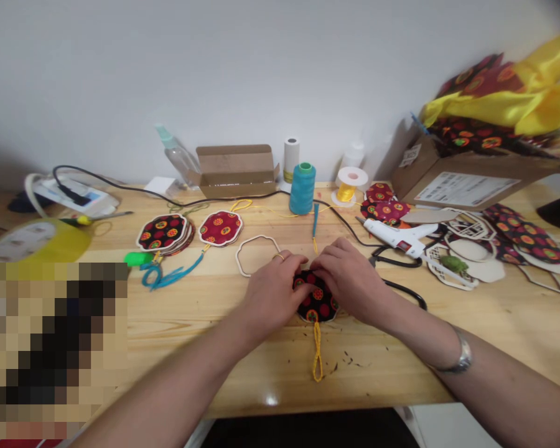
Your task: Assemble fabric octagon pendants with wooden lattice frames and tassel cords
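A black fabric pendant (pixel 315 305) with red and orange round patterns lies on the table in front of me. Its yellow cord loop (pixel 317 351) points towards me, and a blue tassel (pixel 315 221) on yellow cord stretches from its far side. My left hand (pixel 277 289) grips the pendant's left edge, thumb on the fabric. From the right, my right hand (pixel 348 277) closes over the far right edge, its fingertips partly hidden. A bare wooden frame (pixel 243 258) lies just beyond my left hand.
At left are a stack of finished pendants (pixel 162 233), a red pendant (pixel 221 228) and yellow tape (pixel 60 242). A blue thread spool (pixel 303 190) stands behind. To the right lie a white glue gun (pixel 396 236), wooden frames (pixel 469 224) and a cardboard box (pixel 406 177) of fabric.
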Demonstrator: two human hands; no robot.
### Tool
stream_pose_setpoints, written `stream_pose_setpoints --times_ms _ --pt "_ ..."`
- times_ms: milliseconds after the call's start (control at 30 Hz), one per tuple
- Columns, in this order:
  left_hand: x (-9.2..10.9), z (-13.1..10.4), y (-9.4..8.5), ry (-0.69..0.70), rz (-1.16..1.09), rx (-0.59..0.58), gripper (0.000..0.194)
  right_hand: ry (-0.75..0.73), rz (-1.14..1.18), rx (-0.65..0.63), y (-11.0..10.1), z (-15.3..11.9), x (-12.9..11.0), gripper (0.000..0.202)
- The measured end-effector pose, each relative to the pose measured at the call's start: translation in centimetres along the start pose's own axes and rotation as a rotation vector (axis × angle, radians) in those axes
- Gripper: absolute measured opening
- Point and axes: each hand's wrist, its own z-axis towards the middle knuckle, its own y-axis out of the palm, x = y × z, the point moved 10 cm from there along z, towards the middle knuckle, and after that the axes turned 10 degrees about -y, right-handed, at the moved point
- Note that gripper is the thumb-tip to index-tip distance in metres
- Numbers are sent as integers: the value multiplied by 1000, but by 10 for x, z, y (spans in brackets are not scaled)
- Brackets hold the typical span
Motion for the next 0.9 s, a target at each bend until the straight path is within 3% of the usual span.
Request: stream_pose_setpoints --times_ms 900 --pt "-1 0 2 -29 17 -22 7 -52 -24 4 -5 -2 -7 16"
